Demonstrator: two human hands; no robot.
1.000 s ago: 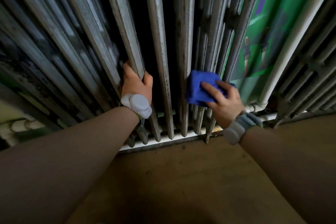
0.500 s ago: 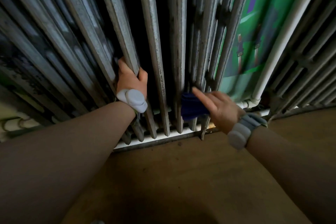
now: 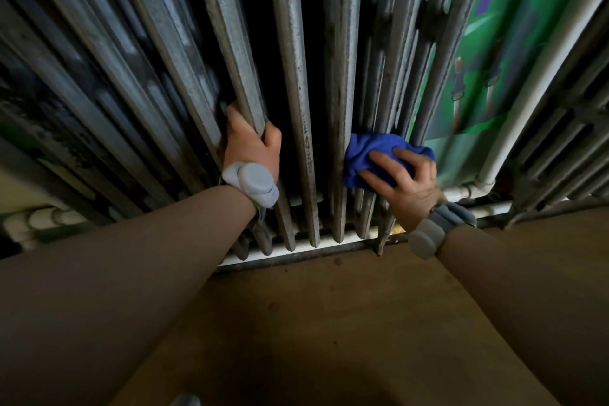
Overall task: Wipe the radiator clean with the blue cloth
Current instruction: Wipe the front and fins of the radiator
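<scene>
Nearest lies a brown floor (image 3: 329, 323), dim and marked with a few dark spots, with both forearms reaching across it toward the far side. On the left forearm a grey wrist band (image 3: 252, 183) sits just behind the left hand (image 3: 252, 148), whose thumb and fingers are curled round one grey column low on the radiator (image 3: 290, 59), gripping it. To the right, a second grey band (image 3: 440, 229) circles the other wrist, and the right hand (image 3: 407, 180) presses the blue cloth (image 3: 369, 155) against the radiator's rightmost columns; its fingers (image 3: 379, 160) are spread and bent over the bunched cloth, holding it to the metal. The cloth sits low on those columns, above their feet, well apart from the left hand with two bare columns between them. Under the feet a white pipe (image 3: 329, 245) runs along the foot of the wall. The radiator's tall columns are worn and speckled with dark patches, with black gaps between them. Farther right, a white vertical pipe (image 3: 527, 102) rises beside a green painted wall (image 3: 514, 26), and beyond it stands another ribbed radiator (image 3: 573, 109).
</scene>
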